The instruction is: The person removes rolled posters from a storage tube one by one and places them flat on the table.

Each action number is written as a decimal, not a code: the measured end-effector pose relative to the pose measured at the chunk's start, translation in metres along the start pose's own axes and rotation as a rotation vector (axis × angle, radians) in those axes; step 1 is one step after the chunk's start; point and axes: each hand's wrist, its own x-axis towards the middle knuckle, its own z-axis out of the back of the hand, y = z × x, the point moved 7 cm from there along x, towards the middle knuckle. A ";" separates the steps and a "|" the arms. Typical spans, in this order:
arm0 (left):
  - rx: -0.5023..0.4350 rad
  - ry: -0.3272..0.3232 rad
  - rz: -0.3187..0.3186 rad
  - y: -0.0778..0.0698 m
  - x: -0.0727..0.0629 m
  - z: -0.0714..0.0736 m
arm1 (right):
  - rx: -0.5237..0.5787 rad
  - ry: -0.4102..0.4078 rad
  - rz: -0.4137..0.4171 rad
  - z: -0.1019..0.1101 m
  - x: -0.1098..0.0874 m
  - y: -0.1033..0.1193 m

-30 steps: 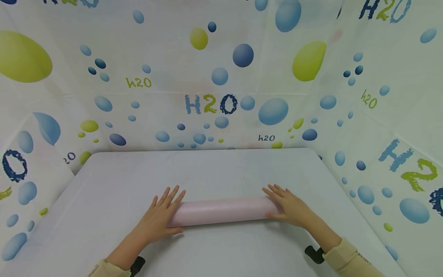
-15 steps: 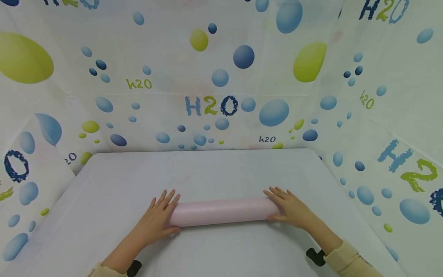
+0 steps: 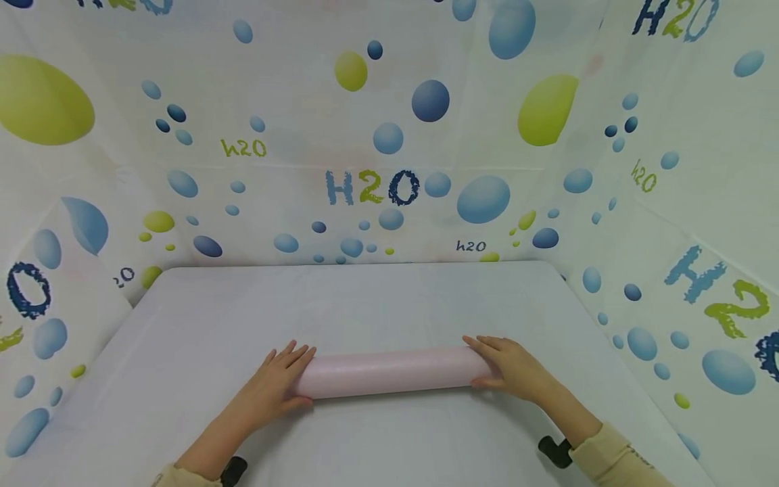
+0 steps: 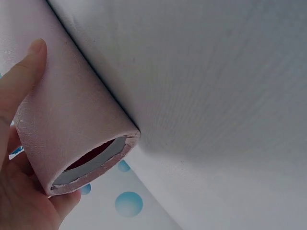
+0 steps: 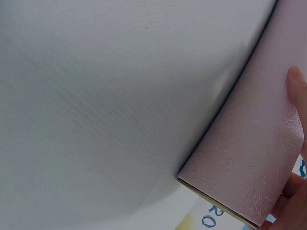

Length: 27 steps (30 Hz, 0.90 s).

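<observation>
A long pink roll (image 3: pixel 392 372) with a grained, leather-like surface lies crosswise on the white table (image 3: pixel 365 304). My left hand (image 3: pixel 270 387) holds its left end, thumb (image 4: pixel 29 72) on the near side and fingers reaching over the far side. Up close, the left wrist view shows this end as a hollow, flattened opening with a pale lining and dark red inside. At the other end my right hand (image 3: pixel 516 368) grips the roll in the same way. Its thumb (image 5: pixel 296 86) lies along the surface in the right wrist view, near a thin pale edge at the roll's end.
A white cloth printed with blue and green drops and "H2O" lettering (image 3: pixel 372 187) hangs behind the table and along both sides. Dark wrist-worn devices (image 3: pixel 555 451) show under the light sleeves (image 3: pixel 615 456).
The fingers of both hands have lowered and curled further over the far side of the roll. My left hand has shifted slightly left. The roll stays about where it was.
</observation>
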 end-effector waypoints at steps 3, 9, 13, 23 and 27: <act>-0.001 0.001 -0.002 -0.001 0.000 0.000 | 0.002 0.013 -0.010 0.000 -0.001 -0.001; 0.006 -0.028 -0.031 -0.005 -0.001 0.001 | -0.006 0.012 0.004 0.000 -0.002 -0.002; 0.011 -0.048 -0.050 -0.008 -0.002 0.001 | -0.005 0.008 0.018 0.001 -0.003 -0.001; 0.036 -0.043 -0.035 -0.012 -0.002 -0.001 | -0.019 0.008 0.038 0.002 -0.004 -0.003; 0.041 -0.038 -0.021 -0.018 -0.002 -0.001 | -0.024 -0.026 0.058 0.005 -0.004 -0.003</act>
